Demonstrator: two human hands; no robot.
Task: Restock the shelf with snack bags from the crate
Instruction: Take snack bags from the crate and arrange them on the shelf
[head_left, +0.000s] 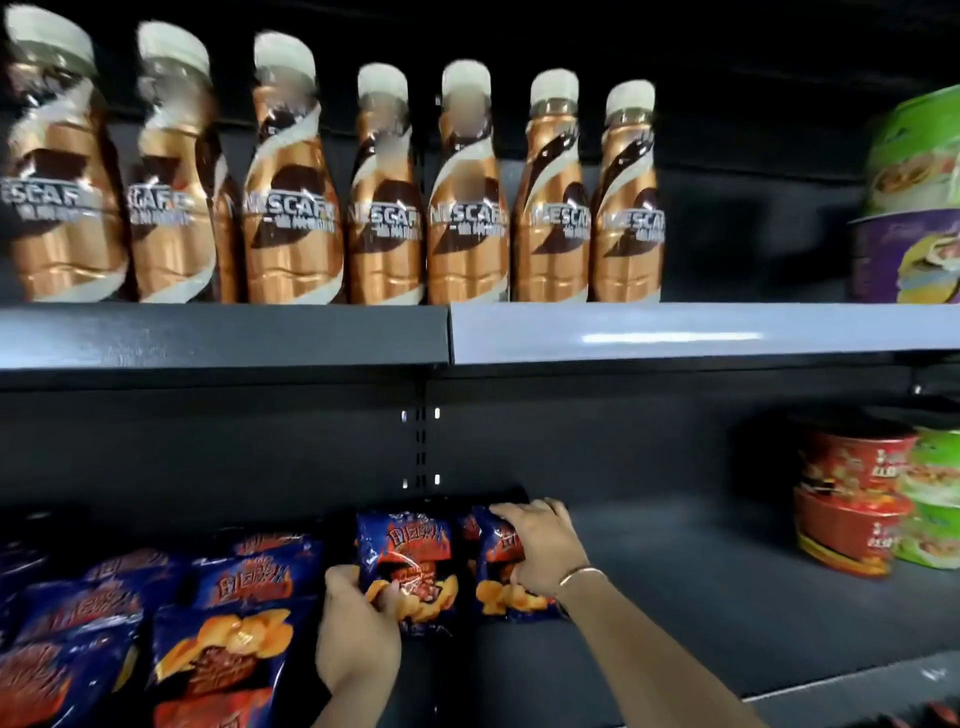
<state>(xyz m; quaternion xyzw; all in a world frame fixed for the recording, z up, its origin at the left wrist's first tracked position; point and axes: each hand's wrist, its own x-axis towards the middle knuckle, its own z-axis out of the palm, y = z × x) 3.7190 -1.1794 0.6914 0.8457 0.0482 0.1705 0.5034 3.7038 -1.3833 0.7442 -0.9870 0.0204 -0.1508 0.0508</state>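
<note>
Two blue chip bags stand upright side by side on the lower shelf (701, 597). The left hand (356, 629) grips the bottom left corner of the left bag (408, 558), fingers curled around it. The right hand (540, 548) wraps over the top and right side of the right bag (501, 564). More chip bags (223, 623) lie stacked to the left. Nescafé bottles (384, 208) line the upper shelf (675, 332), and noodle bowls (852, 499) are stacked far right.

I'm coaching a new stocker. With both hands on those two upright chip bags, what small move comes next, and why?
Probably let go of both bags and pull back. The left hand steadies one chip bag, the right hand the next bag; both stand upright on the lower shelf, in line with the row.
</note>
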